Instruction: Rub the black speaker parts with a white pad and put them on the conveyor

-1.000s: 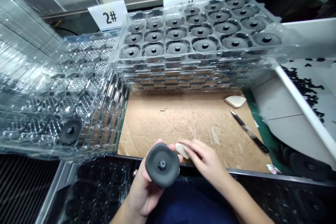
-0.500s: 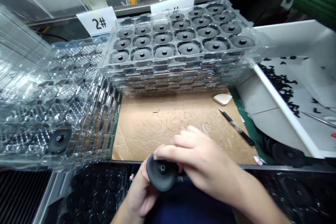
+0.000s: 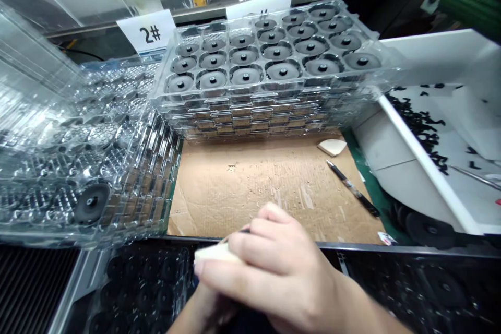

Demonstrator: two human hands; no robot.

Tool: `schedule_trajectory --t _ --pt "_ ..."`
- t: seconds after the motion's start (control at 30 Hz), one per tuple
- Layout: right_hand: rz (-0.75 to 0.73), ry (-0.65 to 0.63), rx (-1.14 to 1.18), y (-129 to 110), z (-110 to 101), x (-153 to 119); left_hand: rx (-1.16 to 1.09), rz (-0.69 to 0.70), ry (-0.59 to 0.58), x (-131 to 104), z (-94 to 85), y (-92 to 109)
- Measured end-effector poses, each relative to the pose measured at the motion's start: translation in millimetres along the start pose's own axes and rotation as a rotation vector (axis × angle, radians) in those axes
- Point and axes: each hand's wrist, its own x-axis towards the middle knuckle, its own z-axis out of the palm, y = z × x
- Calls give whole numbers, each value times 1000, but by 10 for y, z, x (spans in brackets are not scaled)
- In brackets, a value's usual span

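My right hand (image 3: 282, 266) is closed on a cream-coloured sponge wedge (image 3: 217, 253) and covers most of my left hand (image 3: 205, 302). Beneath the wedge, my left hand grips a black rubber-like disc, of which only a small dark bit of edge (image 3: 245, 230) shows between the fingers. Both hands are at the front edge of a cardboard sheet (image 3: 235, 188). A second cream wedge (image 3: 332, 146) lies on the cardboard, beside a black pen (image 3: 353, 189).
Stacked clear trays of black discs (image 3: 245, 75) stand behind the cardboard. More clear trays (image 3: 129, 167) rise at left, with one black disc (image 3: 92, 203) on top. At right, a white bin (image 3: 430, 172) holds small black pieces and a metal-tipped tool.
The right hand has moved left and down over the disc, bringing the sponge wedge into sight. The disc's face, plainly visible before, is now hidden.
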Motion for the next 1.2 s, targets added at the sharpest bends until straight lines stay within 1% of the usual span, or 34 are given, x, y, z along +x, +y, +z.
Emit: schedule_trajectory --t 0.03,0.07,0.17,0.2,0.27,0.33,0.4,0.43,0.5,0.57,0.6,0.63,0.67,0.7,0.73,0.77,0.8,0.87,0.9,0.93,0.97,1.03,1.07,1.1,1.13,1.2 --pt "6 20 19 40 9 -10 -2 20 3 1 -22 2" --pt "58 35 14 98 8 -37 -9 38 3 2 -41 15" --pt "346 38 -85 339 -8 -234 -46 72 0 -2 -68 107" --pt "429 31 -100 421 16 -333 -59 68 -2 -7 -66 143" --pt "555 6 -55 563 141 -550 -77 42 -1 -15 -48 200" --pt "624 -34 28 663 335 -749 -89 17 7 -16 -21 226" --pt "661 -55 75 707 494 -870 -86 3 29 -9 9 226" --pt "674 -48 81 701 527 -886 -79 -5 41 -5 25 219" --pt "707 -12 80 618 480 -819 -66 -22 62 4 57 198" --pt "701 94 100 442 335 -640 -57 -18 74 9 82 167" --pt "664 167 123 329 260 -528 -51 -8 81 11 89 150" --pt "590 241 142 210 202 -414 -43 1 89 13 89 133" --pt "494 273 154 96 166 -309 -38 3 94 15 82 118" --pt "383 274 146 -5 155 -221 -36 -2 92 18 67 108" --pt "300 261 137 -85 164 -155 -37 -8 87 22 47 101" --pt "246 212 145 -141 184 -110 -38 -7 81 28 24 99" --pt "229 141 165 -172 208 -84 -38 4 79 35 3 98" --pt "268 -11 216 -179 246 -62 -30 48 96 48 -19 96" --pt "296 -44 214 -166 256 -56 -13 62 108 53 -14 92" --pt "320 -21 177 -149 262 -49 6 61 108 56 0 86" --pt "332 41 113 -134 265 -41 24 44 94 57 21 81" --pt "294 158 14 -117 258 -35 38 5 48 52 65 85" --pt "258 163 15 -115 245 -44 31 -5 25 48 79 98" --pt "221 126 48 -116 222 -65 14 -6 4 44 85 117" --pt "195 62 95 -117 190 -95 -6 -6 -8 40 83 140" --pt "213 -40 152 -112 106 -171 -33 -2 -17 33 66 180"
